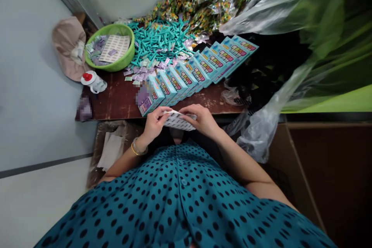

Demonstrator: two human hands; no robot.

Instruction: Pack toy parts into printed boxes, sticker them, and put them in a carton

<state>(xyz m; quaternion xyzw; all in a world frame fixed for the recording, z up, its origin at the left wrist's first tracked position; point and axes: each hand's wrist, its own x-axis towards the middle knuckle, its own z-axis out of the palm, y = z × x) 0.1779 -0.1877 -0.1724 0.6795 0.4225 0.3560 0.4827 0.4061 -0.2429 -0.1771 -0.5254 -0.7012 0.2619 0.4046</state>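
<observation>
A white sheet with rows of small dark marks (180, 121) is held between my two hands, just off the table's front edge. My left hand (155, 124) pinches its left end between thumb and fingers. On the right part of the sheet, my right hand (201, 120) is closed with thumb and fingertips on it. Directly beyond the hands, a slanting row of light-blue printed boxes (186, 75) stands overlapped on the brown table (116, 102). The nearest box has a purple front.
Behind the boxes lie a heap of teal sticks (159, 38) and small purple packets (142, 73). A green basin (124, 60) and a white cup with a red top (94, 82) stand left. Clear plastic (261, 131) hangs right; an open carton (101, 143) sits below left.
</observation>
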